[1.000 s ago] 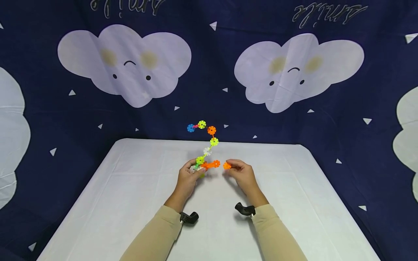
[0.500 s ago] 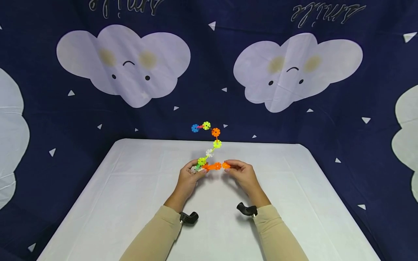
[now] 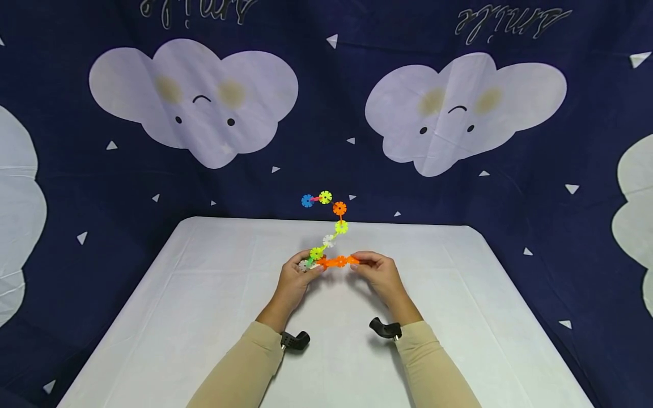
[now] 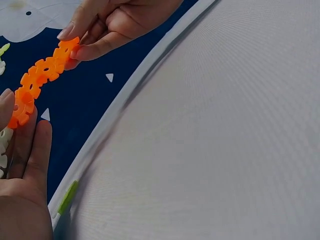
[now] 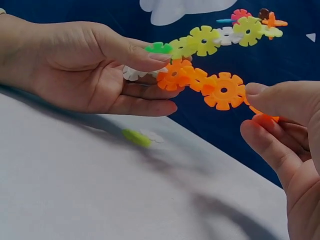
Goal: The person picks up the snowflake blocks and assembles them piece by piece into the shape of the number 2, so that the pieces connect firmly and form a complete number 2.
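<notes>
A curving chain of snowflake discs [image 3: 341, 227], in blue, pink, yellow, orange, white and green, rises from my left hand [image 3: 297, 273]. Between its thumb and fingers that hand holds the chain where white and orange discs [image 5: 173, 75] meet. Several orange discs run rightward from there, ending at a flat-facing orange disc [image 5: 224, 91]. My right hand [image 3: 380, 275] pinches another orange snowflake disc [image 4: 71, 49] edge-on against that end. The two discs meet; how deep their slots engage is hidden by the right thumb and fingers.
A yellow-green piece [image 5: 136, 137] with a white one beside it shows below the left hand; I cannot tell whether it hangs or lies. The white table [image 3: 326, 351] ends at a dark blue cloud-printed cloth [image 3: 331, 113]. Black wrist mounts [image 3: 296, 340] sit at both cuffs.
The right hand's orange disc, apart from the chain a second ago, now meets its orange end. The chain has shifted slightly right and down; the left hand keeps its hold.
</notes>
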A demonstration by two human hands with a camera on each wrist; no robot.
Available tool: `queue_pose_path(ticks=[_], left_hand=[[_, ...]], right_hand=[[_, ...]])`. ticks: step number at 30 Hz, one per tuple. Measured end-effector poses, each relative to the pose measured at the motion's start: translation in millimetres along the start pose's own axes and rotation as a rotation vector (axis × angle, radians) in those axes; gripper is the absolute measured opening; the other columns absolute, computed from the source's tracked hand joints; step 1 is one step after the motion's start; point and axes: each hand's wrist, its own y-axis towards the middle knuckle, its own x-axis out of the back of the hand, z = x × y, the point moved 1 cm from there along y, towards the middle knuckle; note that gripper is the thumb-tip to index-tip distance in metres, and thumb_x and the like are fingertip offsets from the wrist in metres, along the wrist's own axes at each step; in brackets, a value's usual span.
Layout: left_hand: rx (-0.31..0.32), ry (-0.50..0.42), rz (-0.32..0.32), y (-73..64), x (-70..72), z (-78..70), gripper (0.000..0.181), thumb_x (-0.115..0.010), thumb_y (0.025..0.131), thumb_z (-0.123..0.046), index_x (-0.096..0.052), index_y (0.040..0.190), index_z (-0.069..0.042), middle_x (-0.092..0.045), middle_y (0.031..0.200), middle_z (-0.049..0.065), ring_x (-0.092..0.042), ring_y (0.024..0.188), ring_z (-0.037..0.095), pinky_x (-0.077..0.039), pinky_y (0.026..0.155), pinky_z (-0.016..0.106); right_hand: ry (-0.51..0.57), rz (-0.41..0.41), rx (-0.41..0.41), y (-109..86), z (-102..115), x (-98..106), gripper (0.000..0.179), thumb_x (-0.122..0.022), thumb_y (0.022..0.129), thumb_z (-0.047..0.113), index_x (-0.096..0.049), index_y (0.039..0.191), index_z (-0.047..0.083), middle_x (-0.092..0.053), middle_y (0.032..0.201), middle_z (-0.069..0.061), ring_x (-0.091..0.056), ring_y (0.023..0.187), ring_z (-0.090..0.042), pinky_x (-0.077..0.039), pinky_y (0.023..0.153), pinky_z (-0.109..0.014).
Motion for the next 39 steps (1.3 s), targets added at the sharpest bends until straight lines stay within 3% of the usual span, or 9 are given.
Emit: queue_pose_path(ticks=[14,20,27,34,39], left_hand=[[0.017,0.053,0.043,-1.9,-0.5,-3.6,0.047,-0.078,0.091,0.008,-0.06,0.134,0.01,-0.072,0.119,0.022,-0.069,0.094,0.013,-0.059,0.077,0.021],[0.049,0.107,0.047,-2.7,-0.4,-4.2,0.046,-0.079,0.091,0.006,-0.061,0.134,0.009,-0.072,0.119,0.015,-0.062,0.083,0.009,-0.055,0.07,0.018],[0.05,0.117,0.073,-1.8,0.0,-3.4,0.046,-0.078,0.092,0.005,-0.06,0.135,0.009,-0.069,0.125,0.016,-0.064,0.098,0.012,-0.056,0.081,0.02],[0.061,0.14,0.096,-2.2,-0.1,-4.2,0.045,-0.078,0.092,0.005,-0.061,0.134,0.007,-0.071,0.119,0.013,-0.06,0.089,0.011,-0.054,0.074,0.019],[0.051,0.124,0.095,-1.8,0.0,-3.5,0.047,-0.078,0.092,0.005,-0.06,0.135,0.008,-0.071,0.12,0.014,-0.063,0.09,0.01,-0.055,0.076,0.019]], right_hand=[[-0.03,0.05,-0.007,-1.2,-2.0,3.7,0.028,-0.085,0.084,-0.009,-0.076,0.111,-0.011,-0.075,0.111,-0.02,-0.071,0.095,-0.021,-0.062,0.081,-0.028],[-0.075,0.052,-0.007,-2.9,0.0,6.2,0.027,-0.086,0.083,-0.007,-0.078,0.109,-0.008,-0.075,0.11,-0.02,-0.071,0.095,-0.021,-0.062,0.081,-0.027],[-0.109,0.063,-0.013,-3.4,-0.8,7.2,0.024,-0.085,0.084,-0.008,-0.078,0.108,-0.008,-0.075,0.11,-0.02,-0.071,0.097,-0.021,-0.06,0.082,-0.026],[-0.109,0.091,-0.004,-4.2,-1.0,7.3,0.024,-0.084,0.086,-0.008,-0.078,0.108,-0.009,-0.074,0.111,-0.022,-0.07,0.096,-0.021,-0.06,0.081,-0.025],[-0.092,0.078,0.009,-4.6,-1.8,6.0,0.024,-0.084,0.086,-0.008,-0.076,0.108,-0.012,-0.074,0.105,-0.023,-0.07,0.087,-0.017,-0.059,0.075,-0.022]])
